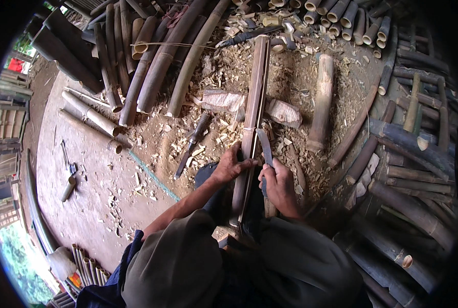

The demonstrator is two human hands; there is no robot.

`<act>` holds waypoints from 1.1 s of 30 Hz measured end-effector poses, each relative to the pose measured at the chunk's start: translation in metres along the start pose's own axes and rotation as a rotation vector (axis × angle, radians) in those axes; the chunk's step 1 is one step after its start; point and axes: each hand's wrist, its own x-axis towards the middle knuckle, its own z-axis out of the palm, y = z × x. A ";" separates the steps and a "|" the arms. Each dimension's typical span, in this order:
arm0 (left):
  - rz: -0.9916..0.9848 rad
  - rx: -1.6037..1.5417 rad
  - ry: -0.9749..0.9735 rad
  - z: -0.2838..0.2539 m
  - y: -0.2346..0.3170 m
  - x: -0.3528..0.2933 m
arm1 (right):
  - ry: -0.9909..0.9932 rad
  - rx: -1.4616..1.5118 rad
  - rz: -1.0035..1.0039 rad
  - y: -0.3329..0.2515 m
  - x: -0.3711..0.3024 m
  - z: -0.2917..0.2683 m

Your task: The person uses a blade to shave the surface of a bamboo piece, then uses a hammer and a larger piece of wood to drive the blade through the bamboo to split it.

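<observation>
A long split bamboo pole runs away from me between my knees, with a thin tie round it near the middle. It lies across a pale, rough wooden block. My left hand is closed round the pole's left side, thumb over the top. In my right hand is a knife, its curved blade pointing away from me along the pole's right edge. Whether the blade touches the bamboo, I cannot tell. Left of the pole, a dark tool with a narrow blade lies among the shavings.
Wood chips cover the ground round the block. A thick bamboo piece lies to the right. Bamboo poles lean at the far left, and more are stacked at the right. A teal cord crosses the floor at left.
</observation>
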 end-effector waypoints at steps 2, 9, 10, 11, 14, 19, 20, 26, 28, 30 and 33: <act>0.053 0.193 0.053 0.000 -0.015 0.001 | 0.041 -0.222 -0.108 0.003 -0.002 0.002; 0.063 0.456 0.093 0.017 -0.022 0.003 | 0.111 -0.480 -0.262 0.004 0.001 0.007; 0.050 0.488 0.089 0.018 -0.019 0.004 | 0.108 -0.488 -0.253 0.003 0.002 0.007; 0.037 0.520 0.086 0.019 -0.016 0.004 | 0.112 -0.504 -0.240 0.003 0.004 0.009; 0.012 0.562 0.105 0.023 -0.016 0.006 | 0.145 -0.551 -0.242 0.008 0.020 0.011; -0.083 0.513 0.091 0.028 -0.003 0.008 | 0.114 -0.590 -0.218 0.007 0.034 0.005; -0.096 0.505 0.078 0.028 0.001 0.009 | 0.084 -0.572 -0.198 0.005 0.034 0.002; 0.076 0.497 0.090 0.019 -0.017 0.007 | 0.148 -0.463 -0.207 0.024 0.029 0.001; 0.026 0.463 0.081 0.021 -0.015 0.006 | 0.140 -0.435 -0.187 0.016 0.022 0.003; 0.005 0.457 0.078 0.022 -0.013 0.004 | 0.189 -0.518 -0.229 0.005 0.016 0.005; -0.025 0.459 0.065 0.018 -0.014 0.002 | 0.085 -0.591 -0.173 -0.012 0.016 0.009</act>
